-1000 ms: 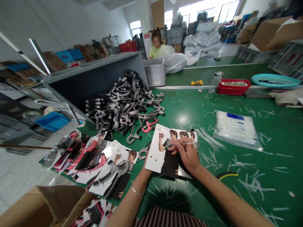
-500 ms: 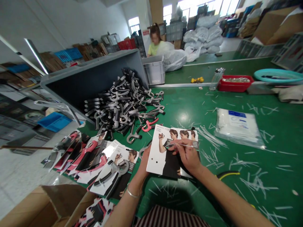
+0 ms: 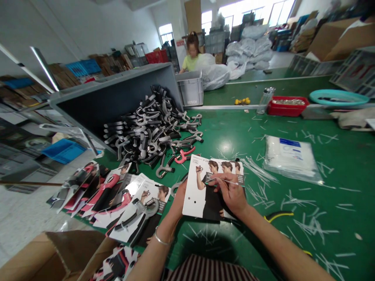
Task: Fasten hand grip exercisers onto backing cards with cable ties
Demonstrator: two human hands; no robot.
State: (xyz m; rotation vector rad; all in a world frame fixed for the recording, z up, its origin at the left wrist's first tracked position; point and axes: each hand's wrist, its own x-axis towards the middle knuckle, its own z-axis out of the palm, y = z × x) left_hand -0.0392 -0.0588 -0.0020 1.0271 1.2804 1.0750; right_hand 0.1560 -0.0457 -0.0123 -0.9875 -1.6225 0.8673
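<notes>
My left hand [image 3: 179,195] grips a printed backing card [image 3: 193,187] by its left edge, its fingers hidden behind. More cards of the same print [image 3: 238,167] fan out beneath it. Over the card's face, my right hand [image 3: 234,195] pinches a thin white cable tie [image 3: 231,181] that lies slantwise across the print. A grey hand gripper [image 3: 174,189] shows partly, just left of the held card. Further left, another grey hand gripper [image 3: 149,208] rests on a card, beside several carded pink ones [image 3: 107,189].
A grey crate [image 3: 114,78] lies tipped, spilling a heap of hand grippers [image 3: 152,128]. Loose cable ties [image 3: 260,169] litter the green table, with a bag of ties [image 3: 293,158] and yellow-handled pliers [image 3: 278,216] at right. A cardboard box [image 3: 52,249] stands front left. A co-worker [image 3: 191,58] sits beyond.
My head view has shifted slightly. Both hands keep nearly the same pose, with the cable tie still over the card.
</notes>
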